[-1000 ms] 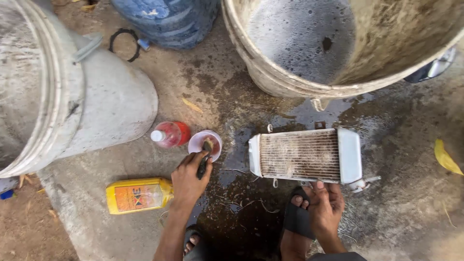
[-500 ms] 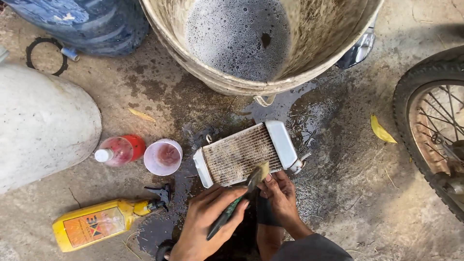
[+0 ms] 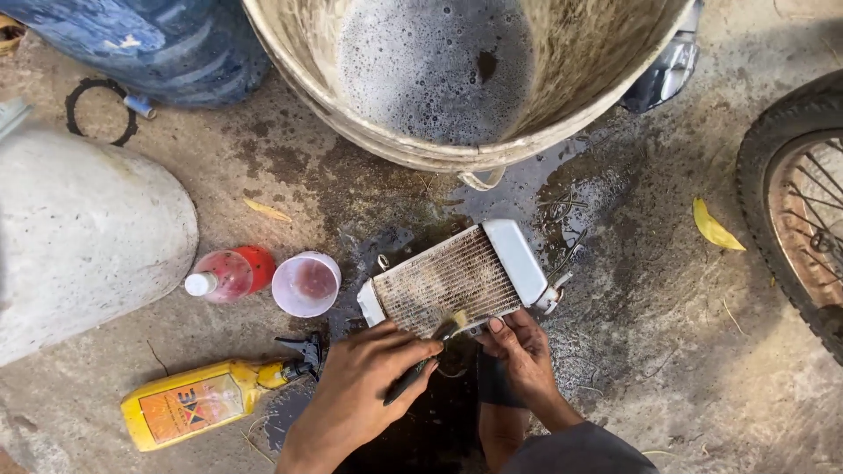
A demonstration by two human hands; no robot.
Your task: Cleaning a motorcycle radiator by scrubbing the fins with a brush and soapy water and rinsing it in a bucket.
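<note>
A small dirty radiator [image 3: 452, 278] with white end caps lies on wet concrete, tilted up toward me. My left hand [image 3: 364, 382] grips a dark-handled brush [image 3: 428, 349] whose bristles touch the radiator's near edge. My right hand [image 3: 522, 351] holds the radiator's near right edge, fingers curled under it.
A big tub [image 3: 457, 149] of soapy water stands just beyond the radiator. Left of it are a small cup [image 3: 306, 283], a red-capped bottle [image 3: 226, 273] on its side, a yellow spray bottle [image 3: 204, 401], a white bucket [image 3: 79, 237] and a blue jug [image 3: 167, 44]. A motorcycle wheel [image 3: 795, 202] is at right.
My left hand left the cup, carried the brush over and set its bristles on the radiator. My right hand took hold of the radiator's edge and tilted it. The view shifted right.
</note>
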